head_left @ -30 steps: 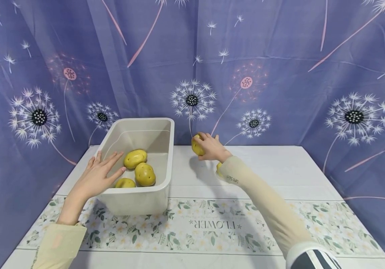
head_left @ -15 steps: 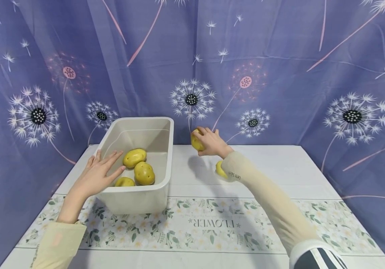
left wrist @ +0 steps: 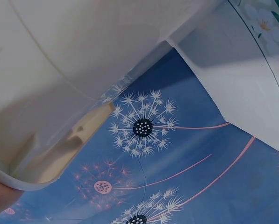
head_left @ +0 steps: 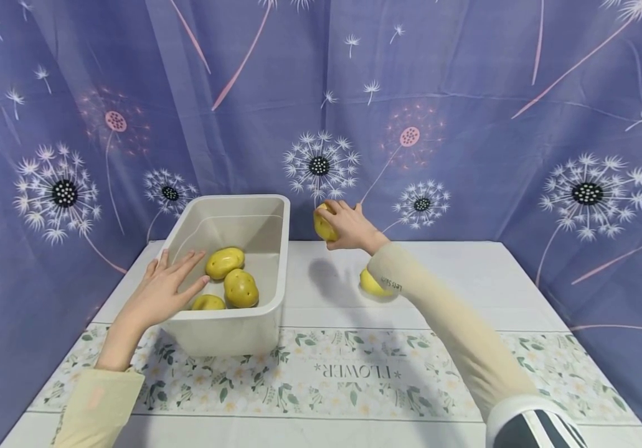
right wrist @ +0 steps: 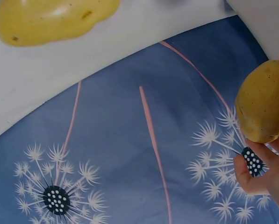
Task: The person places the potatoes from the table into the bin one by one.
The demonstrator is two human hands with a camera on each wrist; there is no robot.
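My right hand (head_left: pixel 351 226) grips a yellow potato (head_left: pixel 325 223) above the table, right of the bin; the right wrist view shows this held potato (right wrist: pixel 263 101) between fingers and thumb. Below my right forearm, another potato (head_left: pixel 373 284) lies on the table, partly covered by the sleeve. My left hand (head_left: pixel 166 291) rests with spread, straight fingers at the left rim of a pale grey bin (head_left: pixel 284 261). Inside the bin lie a potato (head_left: pixel 225 264) at the back, a second potato (head_left: pixel 241 289) in the middle and a third potato (head_left: pixel 208 303) partly hidden by the front rim.
The white table (head_left: pixel 438 274) has a floral strip (head_left: pixel 354 398) across its front part. A blue-purple curtain (head_left: pixel 466 124) with dandelion prints hangs close behind the table and along both sides. The bin's right wall stands between the held potato and the bin's inside.
My right hand has lifted the potato higher and slightly left, uncovering more of the potato on the table. The left hand and the bin stay in place.
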